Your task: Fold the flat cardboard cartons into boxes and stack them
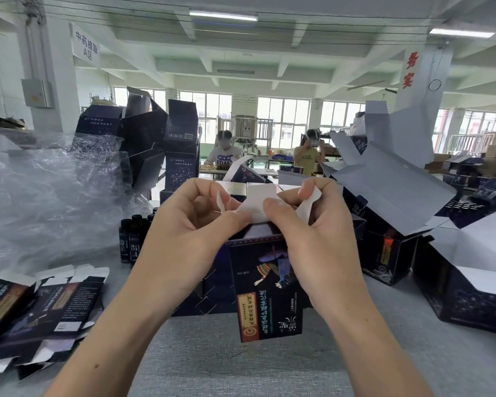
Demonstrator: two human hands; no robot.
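A: Carton?

B: Dark printed carton (265,287), held up in mid-frame above the grey table (241,368). It is opened into a tube with the print upside down. The white top flaps (259,200) are half folded in.

A: Left hand?

B: Left hand (192,233) has its fingers curled, pinching the small side flap (221,202), and its thumb presses the middle flap.

A: Right?

B: Right hand (324,239) is the same. Its thumb is on the middle flap beside the left thumb, and its curled fingers grip the other side flap (309,207).

A: Around it?

B: Flat cartons (49,302) lie fanned out on the table at the left edge. Small dark bottles (131,239) stand just behind the left wrist, next to crumpled clear plastic film (49,190). Opened boxes (467,299) with their white flaps up sit on the right. More dark boxes (181,130) are piled loosely at back left. Two people are seated far behind at another table.
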